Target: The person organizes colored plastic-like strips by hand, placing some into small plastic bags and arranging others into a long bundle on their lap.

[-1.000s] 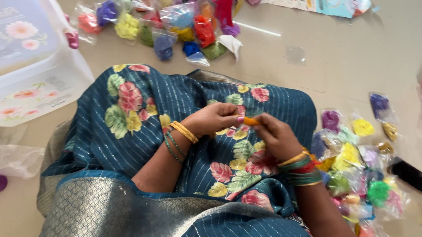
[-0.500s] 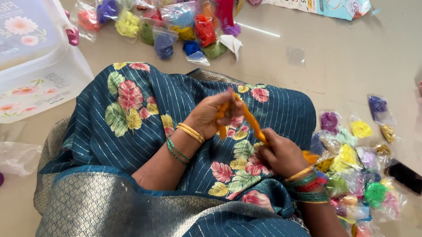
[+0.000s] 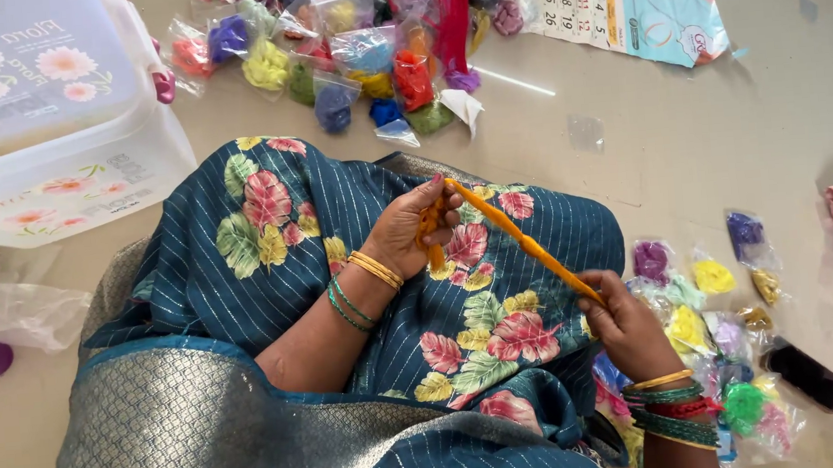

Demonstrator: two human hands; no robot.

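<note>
**Supervisor:** Report grip state and the location of the work item.

**Operator:** I take the blue floral cloth [image 3: 338, 240] over the lap as my landmark. The left hand [image 3: 407, 235] sits above the middle of that cloth, fingers curled closed around one end of an orange strip [image 3: 516, 241]. The right hand [image 3: 627, 326] is at the cloth's right edge, pinching the other end closed. The strip runs taut between both hands, just above the cloth, and looks twisted along its length.

**Supervisor:** Which step is this?

**Operator:** I judge it to be the stretching or twisting of the strip; both ends are secured, nothing is loose.

**Supervisor:** What does the next move call for?

**Operator:** In my judgement, even tension from both hands, and a firm pinch on the right, since that end is held by fingertips only.

**Supervisor:** Surroundings?

**Operator:** Small bags of coloured material [image 3: 700, 311] lie just right of the cloth, more bags [image 3: 323, 53] beyond its far edge, and a white plastic tub [image 3: 66, 182] beyond its left corner.
</note>
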